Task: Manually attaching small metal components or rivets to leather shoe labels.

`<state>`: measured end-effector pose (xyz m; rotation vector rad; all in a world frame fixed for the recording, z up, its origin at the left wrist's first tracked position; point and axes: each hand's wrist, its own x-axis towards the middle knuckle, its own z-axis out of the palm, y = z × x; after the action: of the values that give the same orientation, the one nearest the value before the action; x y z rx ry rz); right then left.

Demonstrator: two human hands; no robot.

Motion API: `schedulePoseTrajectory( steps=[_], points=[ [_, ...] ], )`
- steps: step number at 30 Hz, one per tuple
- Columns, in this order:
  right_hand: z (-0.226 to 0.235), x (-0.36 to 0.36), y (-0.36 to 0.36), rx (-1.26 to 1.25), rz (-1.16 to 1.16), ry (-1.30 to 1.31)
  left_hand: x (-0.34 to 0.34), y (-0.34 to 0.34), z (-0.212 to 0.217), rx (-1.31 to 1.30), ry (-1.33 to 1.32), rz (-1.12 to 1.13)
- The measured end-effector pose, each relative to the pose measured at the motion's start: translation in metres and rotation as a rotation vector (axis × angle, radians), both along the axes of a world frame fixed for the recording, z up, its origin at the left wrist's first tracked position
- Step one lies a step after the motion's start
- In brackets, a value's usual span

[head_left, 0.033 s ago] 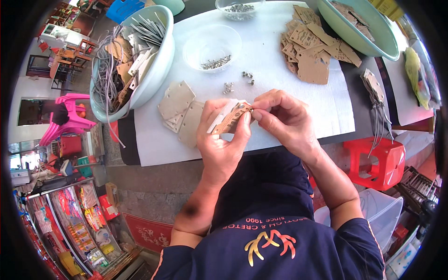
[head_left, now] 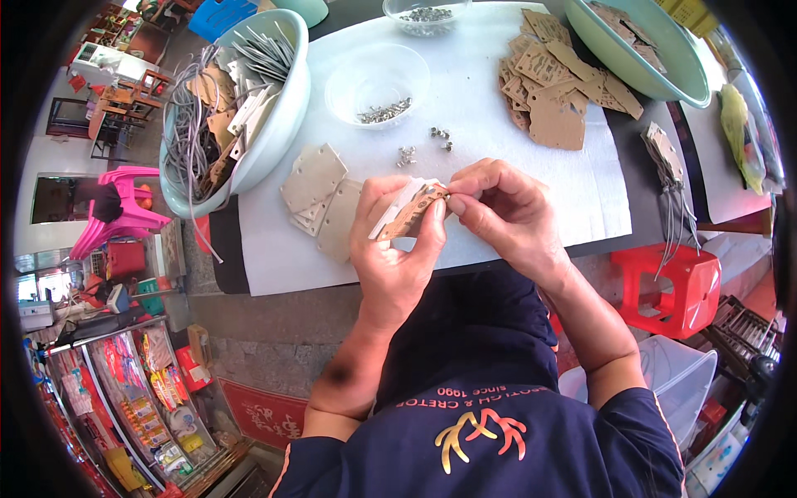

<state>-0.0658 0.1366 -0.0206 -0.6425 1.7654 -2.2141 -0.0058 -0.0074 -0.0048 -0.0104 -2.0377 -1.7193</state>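
Tan-and-white layered flat board [head_left: 413, 217] is hanging in the person's hands, just above the near part of the wide white sheet [head_left: 594, 195]. On the left, a big pale-green plastic basin [head_left: 292, 108] is holding grey cords and loose boards; on the far right, a second pale-green round basin [head_left: 604, 46] is tipping slightly, with tan pieces inside. Both are standing off to the sides, I'm guessing to leave the middle free for handwork. Tan printed boards [head_left: 554, 116] are lying heaped on the right, while plain grey-white boards [head_left: 318, 178] are resting near the left hand [head_left: 390, 261], probably for easy reaching. That hand is clasping the board from its left, thumb across the tan face, seemingly keeping it steady. From the right, the right hand [head_left: 516, 222] is pinching thumb and forefinger together at the board's corner, apparently on a tiny metal piece [head_left: 448, 197], mostly hidden. Beyond, a shallow clear plastic tub [head_left: 378, 73] is holding small silvery fasteners; a few loose silvery fasteners [head_left: 406, 156] are lying closer. As for looks, the board is showing a tan face with dark markings, a white layer backing it, tilting upward.
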Motion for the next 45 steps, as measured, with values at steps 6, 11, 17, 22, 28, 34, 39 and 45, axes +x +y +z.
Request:
schedulePoseTrajectory(
  steps=[6,11,17,22,28,34,39,45],
  points=[
    [0.001,0.0,-0.002,0.026,-0.016,0.0,-0.004,-0.003,-0.007,-0.164,0.113,0.036],
    [0.001,0.003,-0.004,0.06,-0.059,-0.01,-0.004,-0.002,-0.013,-0.09,0.075,0.037],
    [0.002,0.003,-0.007,0.142,-0.162,0.232,-0.004,-0.003,-0.016,0.052,0.023,0.018],
    [0.005,0.006,-0.009,0.217,-0.242,0.401,-0.001,-0.001,-0.016,0.049,-0.031,0.026],
    [0.007,0.006,-0.011,0.235,-0.197,0.299,-0.001,-0.003,-0.018,0.069,0.003,0.009],
    [0.004,0.002,-0.011,0.22,-0.214,0.297,-0.005,-0.003,-0.016,0.099,-0.045,-0.004],
    [0.005,0.003,-0.015,0.202,-0.224,0.221,-0.005,-0.007,-0.015,0.039,-0.014,0.016],
    [0.009,0.003,-0.008,0.303,-0.184,0.327,-0.006,-0.009,-0.015,-0.137,0.063,0.003]
  ],
)
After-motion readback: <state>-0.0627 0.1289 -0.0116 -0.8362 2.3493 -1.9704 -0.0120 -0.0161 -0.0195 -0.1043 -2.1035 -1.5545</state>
